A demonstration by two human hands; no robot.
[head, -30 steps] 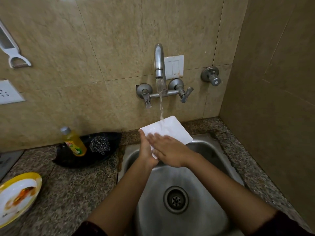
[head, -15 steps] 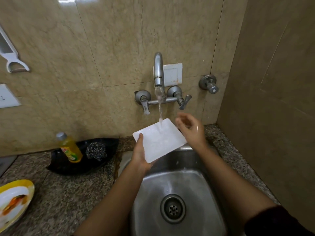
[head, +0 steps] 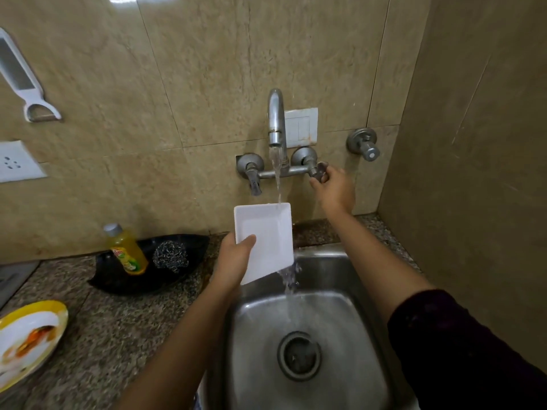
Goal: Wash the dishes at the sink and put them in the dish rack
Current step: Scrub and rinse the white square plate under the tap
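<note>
A: Where is the white plate [head: 266, 238] now?

B: The left hand [head: 233, 258] holds it above the sink [head: 260, 335]. The thumb is on the front face and the other fingers are behind, at the lower left edge. From this hand the plate lies at about 1 o'clock. Its long axis runs nearly from 12 to 6. Water from the tap [head: 276, 119] falls on the upper right corner and runs off at the lower right one.

A: And the right hand [head: 334, 187]?

B: It is at 2 o'clock from the plate and apart from it. Its fingers are curled around the right tap handle [head: 318, 171].

A: Which hand makes the next move?

B: I think the right one, because it grips the handle; probably the rinsing is near its end. I cannot see the dish rack, so I cannot tell which way the plate must travel.
</note>
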